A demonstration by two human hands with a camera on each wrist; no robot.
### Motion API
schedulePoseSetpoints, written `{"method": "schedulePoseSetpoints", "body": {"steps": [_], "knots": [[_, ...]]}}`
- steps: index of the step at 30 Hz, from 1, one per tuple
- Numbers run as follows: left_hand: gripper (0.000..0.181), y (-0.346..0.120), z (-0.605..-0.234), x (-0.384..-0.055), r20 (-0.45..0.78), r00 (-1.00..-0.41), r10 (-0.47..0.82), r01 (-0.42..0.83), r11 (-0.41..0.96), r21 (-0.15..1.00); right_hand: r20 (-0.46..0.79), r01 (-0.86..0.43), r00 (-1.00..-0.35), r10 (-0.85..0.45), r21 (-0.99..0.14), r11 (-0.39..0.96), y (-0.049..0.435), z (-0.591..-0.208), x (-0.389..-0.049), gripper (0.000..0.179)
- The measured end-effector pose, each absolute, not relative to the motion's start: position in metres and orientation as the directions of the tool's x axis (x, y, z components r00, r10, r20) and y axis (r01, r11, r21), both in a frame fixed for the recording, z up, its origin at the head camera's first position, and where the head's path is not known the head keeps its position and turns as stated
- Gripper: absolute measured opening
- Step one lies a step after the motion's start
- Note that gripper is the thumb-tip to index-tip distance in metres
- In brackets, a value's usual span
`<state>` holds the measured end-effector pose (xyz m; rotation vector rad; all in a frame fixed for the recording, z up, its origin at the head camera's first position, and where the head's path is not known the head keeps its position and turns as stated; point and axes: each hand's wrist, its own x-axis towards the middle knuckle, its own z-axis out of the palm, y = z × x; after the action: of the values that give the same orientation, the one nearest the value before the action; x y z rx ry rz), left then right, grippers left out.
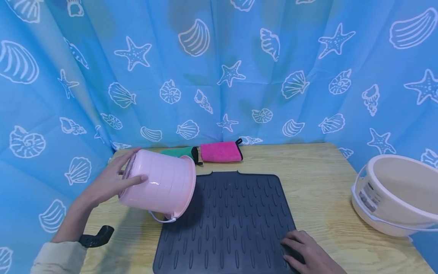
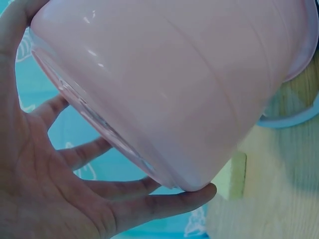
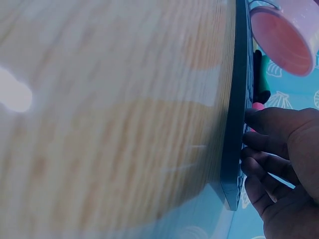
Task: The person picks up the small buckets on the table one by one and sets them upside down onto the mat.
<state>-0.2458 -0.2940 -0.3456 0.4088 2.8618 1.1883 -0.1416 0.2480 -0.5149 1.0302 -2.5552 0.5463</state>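
A pink bucket (image 1: pixel 161 182) is tipped on its side over the left part of a dark ridged mat (image 1: pixel 229 224), its mouth facing right and its white handle (image 1: pixel 164 220) hanging below. My left hand (image 1: pixel 106 182) grips it round the base, fingers spread and thumb along the near side. In the left wrist view the fingertips curl over the edge of the bucket's base (image 2: pixel 107 132). At the mat's near right edge, my right hand (image 1: pixel 309 251) rests with loosely bent fingers. The right wrist view has its fingertips touching the mat's surface; nothing is held there.
A beige bucket (image 1: pixel 373 201) with a label stands upright at the table's right side. Behind the mat lie a pink cloth (image 1: pixel 220 152) and a green cloth (image 1: pixel 178 152), partly hidden by the pink bucket. A blue shell-print curtain (image 1: pixel 219 83) surrounds the wooden table (image 1: pixel 318 179).
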Motion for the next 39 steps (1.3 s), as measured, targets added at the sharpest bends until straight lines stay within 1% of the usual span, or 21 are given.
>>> {"method": "schedulePoseSetpoints", "body": {"steps": [6,11,16,20,29,36,39], "knots": [[0.090,-0.286,-0.341,-0.249,0.110,-0.961,0.254,0.264,0.721,0.641,0.436,-0.706,-0.690,-0.578,-0.229,0.670,0.247,-0.515,-0.141,0.035],[0.093,-0.278,-0.337,-0.253,0.098,-0.961,0.260,0.265,0.750,0.606,0.435,-0.705,-0.690,-0.579,-0.221,0.674,0.246,-0.514,-0.141,0.035],[0.094,-0.269,-0.335,-0.256,0.070,-0.960,0.269,0.256,0.756,0.603,0.433,-0.713,-0.682,-0.590,-0.214,0.668,0.247,-0.513,-0.141,0.033],[0.092,-0.263,-0.334,-0.259,0.071,-0.958,0.277,0.263,0.755,0.601,0.440,-0.719,-0.675,-0.592,-0.211,0.662,0.247,-0.513,-0.141,0.033],[0.097,-0.249,-0.329,-0.261,0.010,-0.972,0.237,0.205,0.817,0.538,0.465,-0.737,-0.650,-0.601,-0.193,0.648,0.248,-0.515,-0.143,0.034],[0.099,-0.239,-0.325,-0.264,-0.013,-0.975,0.223,0.191,0.859,0.476,0.449,-0.729,-0.660,-0.602,-0.192,0.656,0.249,-0.516,-0.144,0.033],[0.101,-0.235,-0.324,-0.264,-0.018,-0.976,0.216,0.185,0.873,0.451,0.449,-0.737,-0.655,-0.608,-0.198,0.647,0.249,-0.516,-0.144,0.032]]}}
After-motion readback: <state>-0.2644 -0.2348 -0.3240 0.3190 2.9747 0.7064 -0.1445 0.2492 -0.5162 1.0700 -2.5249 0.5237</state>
